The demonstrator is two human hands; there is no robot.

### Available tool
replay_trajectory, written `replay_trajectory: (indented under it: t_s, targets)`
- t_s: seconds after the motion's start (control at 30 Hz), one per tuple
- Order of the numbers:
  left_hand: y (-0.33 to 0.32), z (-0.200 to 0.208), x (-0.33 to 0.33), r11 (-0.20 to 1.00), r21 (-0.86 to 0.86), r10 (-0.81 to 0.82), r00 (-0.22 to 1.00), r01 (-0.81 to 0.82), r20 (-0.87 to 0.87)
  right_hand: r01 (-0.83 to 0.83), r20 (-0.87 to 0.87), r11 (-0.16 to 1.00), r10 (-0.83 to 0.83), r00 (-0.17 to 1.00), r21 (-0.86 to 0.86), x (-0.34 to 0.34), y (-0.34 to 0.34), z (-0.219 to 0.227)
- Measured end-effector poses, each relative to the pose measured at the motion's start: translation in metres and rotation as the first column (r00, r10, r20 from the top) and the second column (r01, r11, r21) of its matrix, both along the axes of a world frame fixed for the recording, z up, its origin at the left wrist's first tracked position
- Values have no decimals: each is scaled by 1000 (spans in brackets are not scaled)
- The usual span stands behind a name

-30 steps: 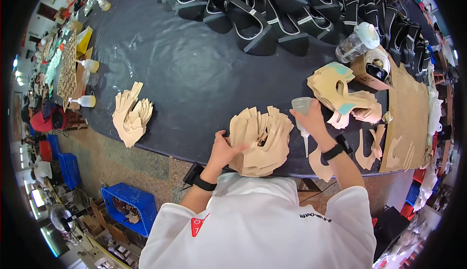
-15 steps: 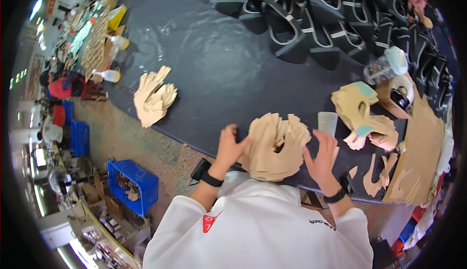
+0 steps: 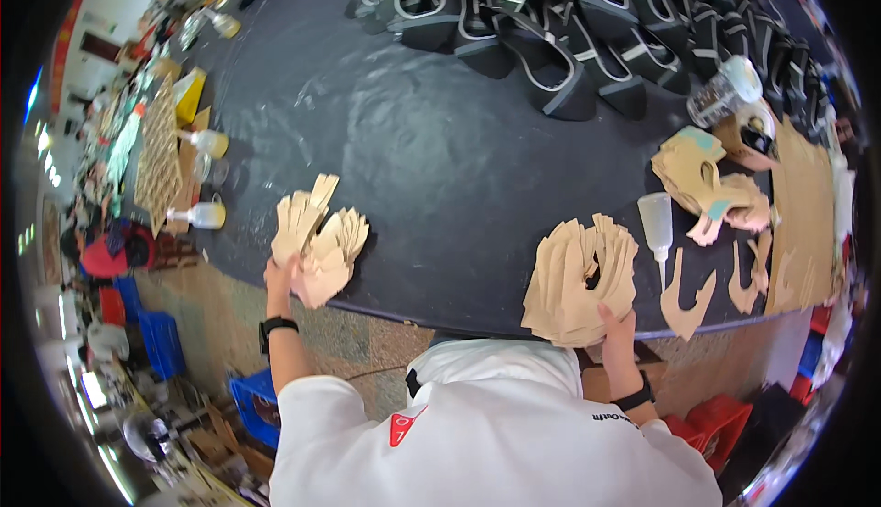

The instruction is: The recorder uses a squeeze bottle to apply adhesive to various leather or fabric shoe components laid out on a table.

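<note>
A fanned stack of tan shoe-upper pieces (image 3: 335,255) lies at the left of the dark table near its edge. My left hand (image 3: 283,278) grips this stack at its near left side, its fingertips partly hidden. Farther right, a bigger stack of tan shoe-upper pieces (image 3: 560,278), layered round a central gap, sits at the table edge. My right hand (image 3: 618,331) holds its near right corner, thumb on top and the other fingers out of sight beneath. Beside that stack are a white squeeze bottle (image 3: 656,218) with a thin nozzle and a loose cut piece (image 3: 684,303).
Rows of black strappy wedge sandals (image 3: 551,66) fill the far right. Nearer stand a clear jar (image 3: 725,92), another tan stack with teal patches (image 3: 688,167) and a cardboard sheet (image 3: 800,222). Glue bottles (image 3: 204,215) line the left edge. A blue crate (image 3: 255,406) is on the floor.
My left hand has left the bigger stack and taken hold of the left one. My right hand has closed on the bigger stack, which now lies farther right. The view has shifted too.
</note>
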State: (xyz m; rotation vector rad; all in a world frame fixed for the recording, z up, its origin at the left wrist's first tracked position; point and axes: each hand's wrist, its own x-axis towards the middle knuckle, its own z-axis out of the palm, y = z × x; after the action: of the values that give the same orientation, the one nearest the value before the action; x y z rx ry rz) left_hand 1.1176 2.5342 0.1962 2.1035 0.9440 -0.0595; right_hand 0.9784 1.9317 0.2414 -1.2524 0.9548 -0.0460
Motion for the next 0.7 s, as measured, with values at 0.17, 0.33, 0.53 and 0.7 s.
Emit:
replay_trajectory:
  t_s: [0.17,0.33,0.53,0.7]
  targets:
    - [12,19,2,861,-499,-83,996,93,42,-18,-46,998,15,999,-54,9,2,-3]
    - [2,28,7,830,-544,-139,990,123,11,25,-40,998,-23,999,60,24,5,8]
    - [-5,29,11,880,-401,-212,966,254,147,25,-73,999,-26,997,-26,23,6,-1]
    - [7,31,12,657,-737,1,978,-157,-207,97,-25,970,-94,995,221,23,8,1]
